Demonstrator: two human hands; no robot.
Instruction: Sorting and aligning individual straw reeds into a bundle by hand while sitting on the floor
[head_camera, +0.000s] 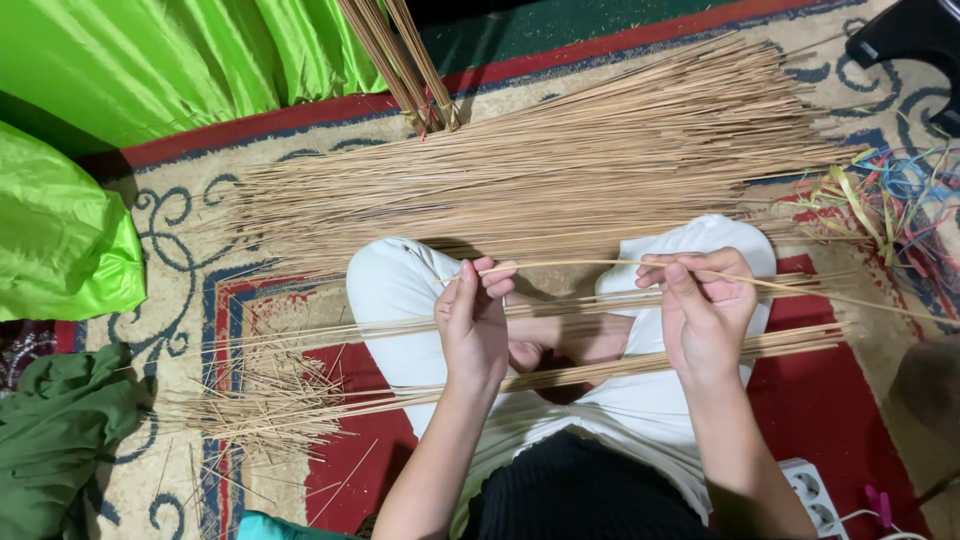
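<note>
My left hand (473, 318) and my right hand (702, 305) pinch a single thin tan stick (580, 264) between them, held level above my lap. The stick runs from the left fingertips through the right fingers and on toward the right. I sit cross-legged in white trousers (395, 290). Below my hands, a loose row of long tan sticks (330, 405) lies across my legs and the rug. A large fanned pile of the same sticks (560, 170) spreads on the rug beyond my knees.
A patterned red and beige rug (170, 240) covers the floor. Bright green fabric (60, 240) and dark green cloth (60, 430) lie at left. Coloured plastic strings (900, 195) tangle at right. A tied stick bundle (400, 60) leans at top. A white power strip (815, 495) sits at lower right.
</note>
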